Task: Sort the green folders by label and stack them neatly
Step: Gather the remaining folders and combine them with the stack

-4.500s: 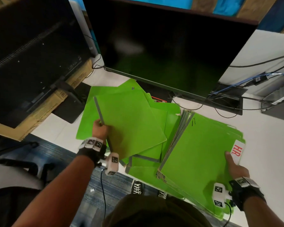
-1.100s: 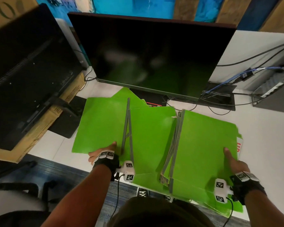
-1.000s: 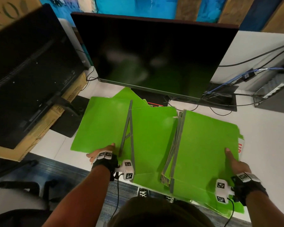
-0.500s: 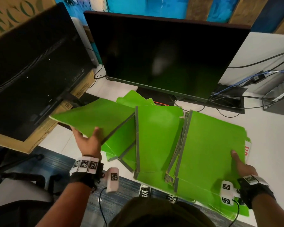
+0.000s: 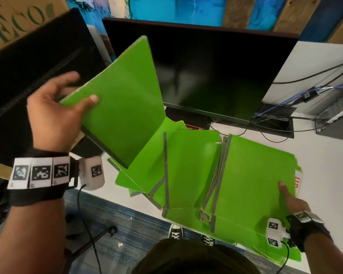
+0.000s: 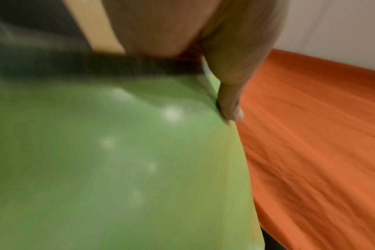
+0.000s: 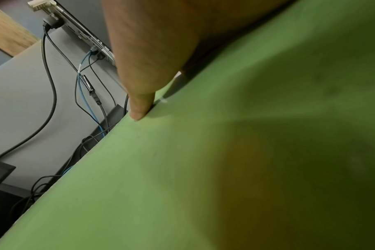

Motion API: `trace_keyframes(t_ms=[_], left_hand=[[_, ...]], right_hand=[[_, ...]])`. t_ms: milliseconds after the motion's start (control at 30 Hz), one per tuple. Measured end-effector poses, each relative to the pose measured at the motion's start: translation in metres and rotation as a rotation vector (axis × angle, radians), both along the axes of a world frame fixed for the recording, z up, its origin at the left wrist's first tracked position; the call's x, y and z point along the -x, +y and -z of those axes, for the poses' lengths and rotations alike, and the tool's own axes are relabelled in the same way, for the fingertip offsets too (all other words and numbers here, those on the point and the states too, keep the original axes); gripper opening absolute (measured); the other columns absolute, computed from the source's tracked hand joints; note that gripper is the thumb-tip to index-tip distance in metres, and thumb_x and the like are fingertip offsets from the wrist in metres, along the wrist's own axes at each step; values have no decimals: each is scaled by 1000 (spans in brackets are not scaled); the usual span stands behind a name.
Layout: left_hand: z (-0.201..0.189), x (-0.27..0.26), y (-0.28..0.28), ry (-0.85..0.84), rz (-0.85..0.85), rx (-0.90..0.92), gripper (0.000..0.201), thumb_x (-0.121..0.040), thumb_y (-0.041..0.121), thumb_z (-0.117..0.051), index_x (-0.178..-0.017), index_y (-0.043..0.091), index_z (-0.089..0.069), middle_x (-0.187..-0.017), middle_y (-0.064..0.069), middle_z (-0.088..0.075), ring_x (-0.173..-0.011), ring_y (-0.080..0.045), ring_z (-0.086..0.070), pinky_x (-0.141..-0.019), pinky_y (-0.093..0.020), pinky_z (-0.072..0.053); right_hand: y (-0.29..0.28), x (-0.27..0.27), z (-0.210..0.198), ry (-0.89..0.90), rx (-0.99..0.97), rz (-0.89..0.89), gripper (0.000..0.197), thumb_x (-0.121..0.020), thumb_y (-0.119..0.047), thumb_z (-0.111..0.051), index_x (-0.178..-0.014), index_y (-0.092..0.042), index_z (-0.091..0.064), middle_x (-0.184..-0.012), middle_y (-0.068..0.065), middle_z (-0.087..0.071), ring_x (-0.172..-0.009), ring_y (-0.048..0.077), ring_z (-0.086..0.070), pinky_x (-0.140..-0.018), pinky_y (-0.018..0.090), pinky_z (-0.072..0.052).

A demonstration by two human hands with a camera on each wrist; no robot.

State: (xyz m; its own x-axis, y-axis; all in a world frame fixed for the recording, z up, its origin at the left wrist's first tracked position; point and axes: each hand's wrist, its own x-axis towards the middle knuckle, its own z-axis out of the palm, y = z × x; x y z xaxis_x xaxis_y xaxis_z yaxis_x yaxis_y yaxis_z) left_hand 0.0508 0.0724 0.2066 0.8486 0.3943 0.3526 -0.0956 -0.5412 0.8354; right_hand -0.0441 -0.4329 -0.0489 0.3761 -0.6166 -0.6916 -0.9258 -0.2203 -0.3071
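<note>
My left hand (image 5: 53,111) grips one green folder (image 5: 123,107) by its left edge, thumb on its face, and holds it tilted up in the air before the monitor. In the blurred left wrist view the thumb (image 6: 229,101) lies along that folder (image 6: 118,169). More green folders (image 5: 190,167) lie fanned on the white table (image 5: 321,159). On the right is a thicker stack (image 5: 251,184) with a red-lettered label (image 5: 297,181) showing at its edge. My right hand (image 5: 291,200) holds that stack's right edge, thumb (image 7: 139,101) pressed on its top cover (image 7: 225,169), the other fingers hidden.
A large dark monitor (image 5: 206,76) stands behind the folders, and a second one (image 5: 38,72) leans at the left beside a cardboard box (image 5: 18,18). Cables (image 5: 281,123) run along the back right. The folders overhang the table's near edge above my shoes (image 5: 175,234).
My left hand has lifted the leftmost folder off the table and swung it up and back, until it stands tilted in front of the monitor. The right hand has stayed on its stack.
</note>
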Motion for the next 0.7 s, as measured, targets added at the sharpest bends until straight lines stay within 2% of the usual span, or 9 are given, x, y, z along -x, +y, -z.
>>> trace_keyframes(t_ms=[67,100,233,300,367,433,533,600,700], left_hand=[[0,-18,-1,-110,-36,114,45,-72,27,-83,-110,38,-61,-103,15,-70,-90,7,-64,-82,-15,-53],[8,-28,-2,-127,-43,174,45,-73,26,-82,-112,34,-62,-107,9,-70,-89,5,-64,-83,-18,-54],[83,-68,-18,74,-3,356,24,-80,15,-78,-100,25,-68,-80,12,-72,-65,6,-63,-71,-22,-55],[124,-80,-29,208,10,305,26,-81,18,-77,-106,17,-69,-87,4,-71,-64,6,-63,-70,-19,-55],[162,-90,-37,321,14,228,38,-82,23,-76,-117,11,-65,-98,-7,-69,-77,-7,-67,-70,-18,-54],[190,-98,-46,416,-1,211,57,-77,39,-77,-123,12,-58,-109,-9,-68,-93,-20,-66,-83,-28,-55],[220,-105,-57,637,-4,171,66,-74,49,-77,-120,5,-60,-108,-10,-69,-96,-25,-67,-82,-32,-53],[235,-105,-59,797,-34,139,68,-76,49,-76,-121,0,-60,-114,-15,-67,-105,-31,-65,-86,-36,-53],[255,-94,-65,987,-15,136,80,-80,44,-75,-136,-6,-47,-131,-21,-57,-118,-35,-57,-95,-37,-49]], right_hand=[[5,-1,-6,6,-7,18,128,-50,-96,-38,-121,9,-55,-121,34,-56,-89,38,-54,-88,46,-45],[6,-1,-7,10,-9,28,117,-61,-90,-42,-122,9,-56,-121,34,-56,-90,38,-55,-90,48,-45],[6,-1,-7,-3,-12,41,103,-72,-81,-46,-122,9,-54,-122,34,-55,-89,38,-54,-83,45,-45],[6,-1,-7,-18,-14,47,101,-73,-80,-45,-120,9,-55,-120,34,-56,-87,37,-54,-81,43,-44],[7,-1,-7,-37,-15,54,101,-69,-83,-44,-113,7,-59,-114,32,-59,-87,38,-57,-81,43,-46],[5,-1,-2,-45,-14,68,105,-61,-89,-43,-106,4,-61,-108,29,-61,-88,38,-59,-84,44,-48],[-1,0,5,-52,-7,73,110,-57,-92,-42,-108,4,-62,-107,28,-62,-87,38,-60,-87,48,-49],[-3,-1,9,-51,-4,72,121,-39,-99,-36,-102,1,-61,-106,27,-63,-87,38,-61,-86,47,-50],[-7,-2,18,-46,8,54,138,-14,-104,-27,-100,-3,-62,-103,26,-63,-88,38,-62,-81,42,-49]])
